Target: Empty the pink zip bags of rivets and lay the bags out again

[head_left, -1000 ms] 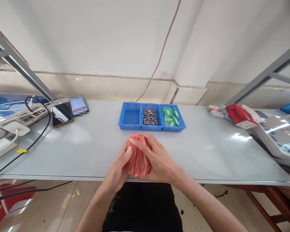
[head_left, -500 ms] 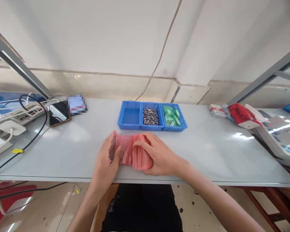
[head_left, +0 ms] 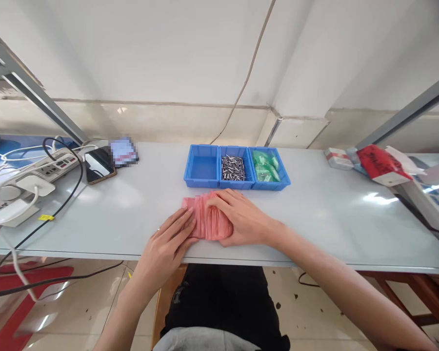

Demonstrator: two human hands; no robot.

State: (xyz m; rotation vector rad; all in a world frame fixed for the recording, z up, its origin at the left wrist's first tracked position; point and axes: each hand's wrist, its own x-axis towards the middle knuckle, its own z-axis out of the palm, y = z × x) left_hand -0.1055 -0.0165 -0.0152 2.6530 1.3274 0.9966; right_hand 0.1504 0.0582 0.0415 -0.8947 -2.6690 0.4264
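Observation:
A thick bundle of pink plastic bags [head_left: 202, 219] lies on the grey table close to its front edge. Around its right end curls my right hand [head_left: 239, 217], thumb on the top and the other fingers over the far side. My left hand [head_left: 173, 239] rests on the left end, its fingers stretched out and lying flat on the bags. Just beyond the bundle stand three joined blue bins: a left bin [head_left: 202, 183] with nothing in it, a middle one holding small metal screw-like pieces [head_left: 233, 168], and a right one with green plastic packets [head_left: 265, 166].
To the left lie a phone [head_left: 99, 165], a power strip [head_left: 54, 168] and a white charger with cables [head_left: 18, 209]. At the right are a small white box [head_left: 338, 159], a red packet [head_left: 383, 165] and a pale tray [head_left: 433, 204]. A wall rises behind the table [head_left: 314, 214].
My left hand has gone from a cupped hold beside the loose left bags to lying flat on them. The bags are pressed closer together. The view has shifted slightly.

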